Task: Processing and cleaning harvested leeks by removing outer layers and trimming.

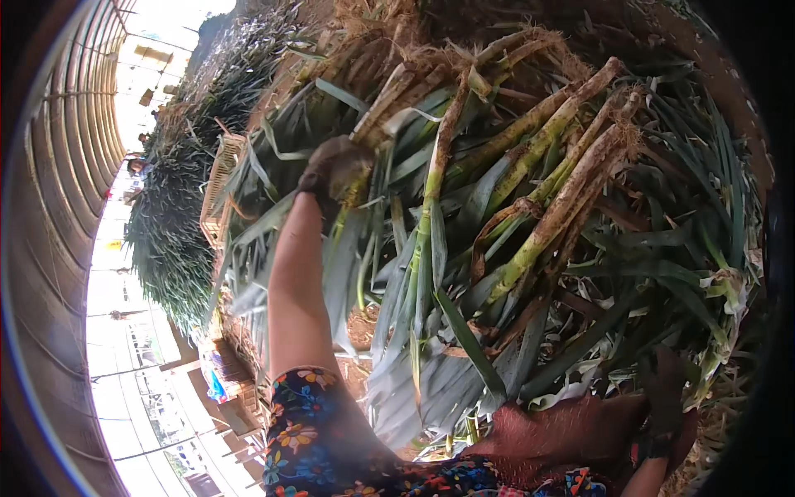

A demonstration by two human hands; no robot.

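My left hand (338, 164), in a dark glove, reaches into a heap of leeks at the upper left and closes around a leek stalk (385, 102); the fingers are partly hidden by leaves. Right of it, several long leeks (546, 230) lie crosswise with soil-stained stalks and hairy roots pointing up and right. In a dark glove too, my right hand (664, 385) is low at the right, in shadow beside the leaves and a dark red cloth (559, 428) over my lap. Its fingers are too dark to read.
A large pile of leeks (180, 205) stands at the far left, with a yellowish slatted crate (222, 186) beside it. Another crate (233, 373) with a blue and white item is at the lower left. Curved ribbed roofing (56, 248) runs along the left. People are in the distance.
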